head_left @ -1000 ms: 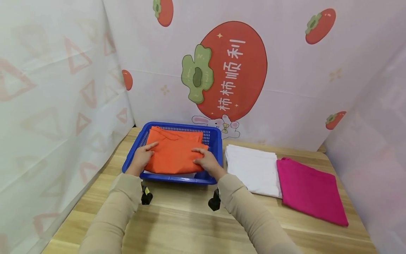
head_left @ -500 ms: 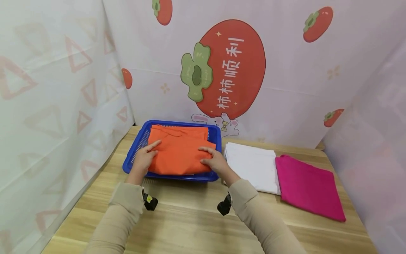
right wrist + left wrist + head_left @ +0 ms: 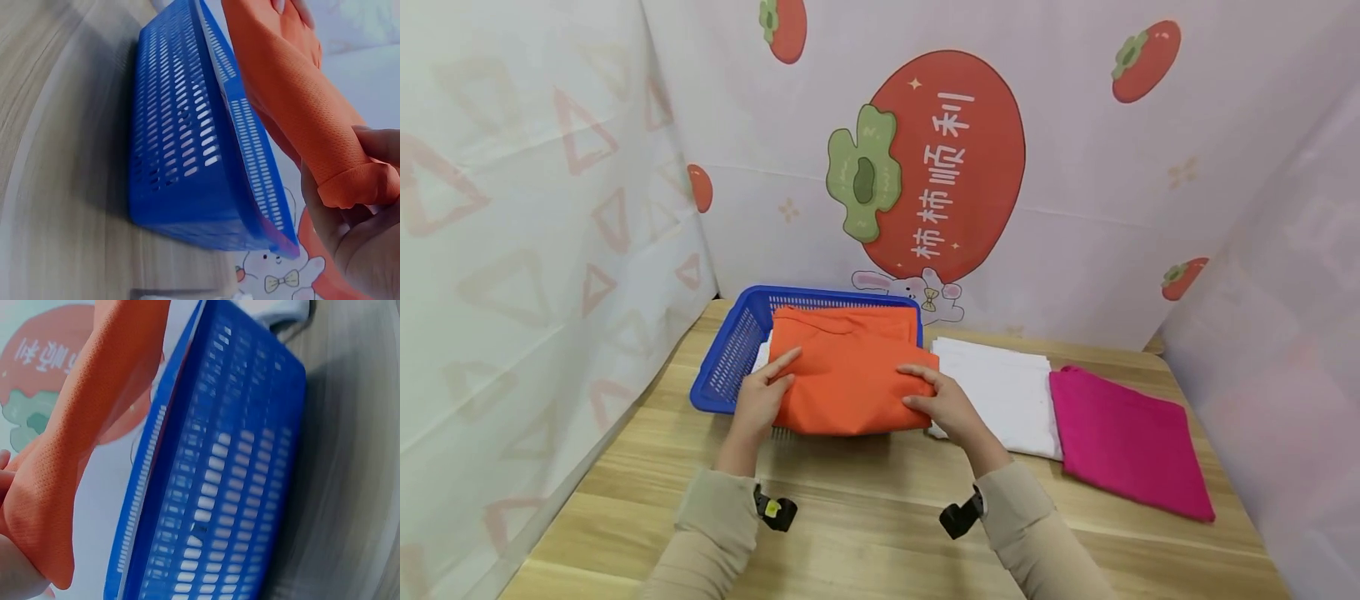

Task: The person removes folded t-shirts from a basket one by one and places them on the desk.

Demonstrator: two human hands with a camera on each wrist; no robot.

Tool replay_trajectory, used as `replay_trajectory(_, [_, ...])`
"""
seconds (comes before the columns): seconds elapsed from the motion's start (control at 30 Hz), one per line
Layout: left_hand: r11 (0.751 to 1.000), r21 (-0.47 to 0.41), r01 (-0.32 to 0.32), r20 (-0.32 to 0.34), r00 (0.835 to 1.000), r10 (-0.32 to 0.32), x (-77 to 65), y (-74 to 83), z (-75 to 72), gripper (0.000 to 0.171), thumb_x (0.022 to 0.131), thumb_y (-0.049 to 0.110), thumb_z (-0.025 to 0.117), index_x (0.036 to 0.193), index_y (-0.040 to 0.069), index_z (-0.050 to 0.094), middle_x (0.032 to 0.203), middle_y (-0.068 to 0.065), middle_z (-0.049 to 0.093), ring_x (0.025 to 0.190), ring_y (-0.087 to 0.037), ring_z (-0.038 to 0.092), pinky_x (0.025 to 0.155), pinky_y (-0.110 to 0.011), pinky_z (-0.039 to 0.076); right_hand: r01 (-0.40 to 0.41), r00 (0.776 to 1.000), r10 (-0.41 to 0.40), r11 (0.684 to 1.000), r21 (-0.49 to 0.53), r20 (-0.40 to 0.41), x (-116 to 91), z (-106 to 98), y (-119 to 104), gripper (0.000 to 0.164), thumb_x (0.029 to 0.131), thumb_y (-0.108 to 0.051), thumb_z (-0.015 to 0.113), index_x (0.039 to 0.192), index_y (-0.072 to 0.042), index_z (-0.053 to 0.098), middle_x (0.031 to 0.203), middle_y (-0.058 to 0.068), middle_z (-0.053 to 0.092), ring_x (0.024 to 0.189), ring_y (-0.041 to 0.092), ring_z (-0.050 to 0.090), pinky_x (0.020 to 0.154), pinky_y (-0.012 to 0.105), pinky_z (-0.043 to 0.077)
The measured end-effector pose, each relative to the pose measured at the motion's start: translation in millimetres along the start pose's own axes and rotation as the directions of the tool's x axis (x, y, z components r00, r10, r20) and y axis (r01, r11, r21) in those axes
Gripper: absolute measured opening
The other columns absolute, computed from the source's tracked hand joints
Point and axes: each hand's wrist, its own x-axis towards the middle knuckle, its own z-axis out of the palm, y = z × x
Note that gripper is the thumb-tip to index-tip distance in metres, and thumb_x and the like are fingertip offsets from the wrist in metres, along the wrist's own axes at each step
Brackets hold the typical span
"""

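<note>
Both hands grip a folded orange cloth (image 3: 850, 375), the left hand (image 3: 763, 400) at its left edge and the right hand (image 3: 943, 404) at its right edge, with the thumbs and fingers closed on the fabric from either side. The cloth is held up in the air over the near right part of a blue basket (image 3: 737, 358), covering much of it from the head view; in the left wrist view, pale backdrop shows between the cloth and the basket's rim. The right wrist view shows the right hand's fingers wrapped about a rolled, softly dimpled end of the fabric. A bit of white fabric (image 3: 762, 355) shows inside the basket, just beside the left hand. The basket has slotted walls and stands on a wood-grained desk (image 3: 865, 533), close to the backdrop (image 3: 1075, 167). To the right of the basket, a folded white cloth (image 3: 1000, 396) lies flat on the desk, and a folded magenta cloth (image 3: 1131, 442) lies against its right edge. The backdrop carries a large red fruit print (image 3: 970, 183) with white characters, and a rabbit print (image 3: 943, 308) beneath it. Beige sleeves (image 3: 715, 525) cover the forearms.
</note>
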Motion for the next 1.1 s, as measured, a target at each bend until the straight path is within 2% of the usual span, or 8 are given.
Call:
replay_trajectory(0.17, [0.997,-0.075,-0.019,0.006,1.0,0.019,-13.9,-7.1,16.1,0.036,0.082,-0.004,0.051,0.116,0.006,0.056,0.122,-0.007,0.048,0.118,-0.013,0.033,0.096,-0.03,0.025,-0.013,1.0,0.012,0.997,0.071,0.018,-15.2,-13.9,12.8,0.041,0.076,0.0,0.062,0.115,-0.014,0.056,0.124,0.014,0.04,0.099,0.026,0.047,0.07,0.032,0.046])
replay_trajectory(0.37, [0.992,-0.126,-0.015,0.022,1.0,0.018,-30.3,-16.0,31.8,0.035,0.081,-0.005,0.052,0.114,0.004,0.057,0.119,-0.009,0.05,0.114,-0.016,0.037,0.094,-0.032,0.028,-0.009,1.0,0.008,0.996,0.086,0.014,-34.2,-23.9,22.9,0.041,0.076,0.001,0.062,0.114,-0.01,0.056,0.121,0.015,0.041,0.1,0.026,0.045,0.072,0.031,0.045])
replay_trajectory(0.63, [0.992,-0.124,-0.022,0.039,0.999,0.027,-44.6,-18.6,49.5,0.034,0.08,-0.006,0.053,0.112,0.005,0.059,0.117,-0.009,0.052,0.114,-0.018,0.038,0.094,-0.035,0.029,0.016,1.0,-0.017,0.994,0.108,0.011,-59.8,-33.8,31.3,0.042,0.076,-0.002,0.063,0.117,-0.006,0.053,0.12,0.018,0.04,0.101,0.028,0.044,0.074,0.032,0.045])
replay_trajectory(0.87, [0.992,-0.129,-0.011,0.076,0.997,0.02,-56.3,-21.7,62.9,0.033,0.079,-0.006,0.053,0.11,0.006,0.061,0.116,-0.009,0.053,0.113,-0.019,0.039,0.093,-0.036,0.03,-0.009,1.0,0.011,0.991,0.131,-0.016,-80.9,-42.9,39.3,0.045,0.075,-0.003,0.064,0.118,-0.003,0.051,0.122,0.018,0.038,0.102,0.029,0.043,0.074,0.031,0.045])
replay_trajectory(1.1, [0.994,-0.106,-0.012,0.159,0.987,0.028,-70.0,-27.8,80.4,0.033,0.08,-0.004,0.053,0.11,0.009,0.062,0.119,-0.011,0.05,0.113,-0.026,0.038,0.092,-0.041,0.03,-0.03,0.998,0.038,0.988,0.152,-0.049,-106.5,-52.3,55.2,0.048,0.074,-0.003,0.065,0.118,0.0,0.05,0.121,0.021,0.039,0.101,0.029,0.045,0.073,0.031,0.046])
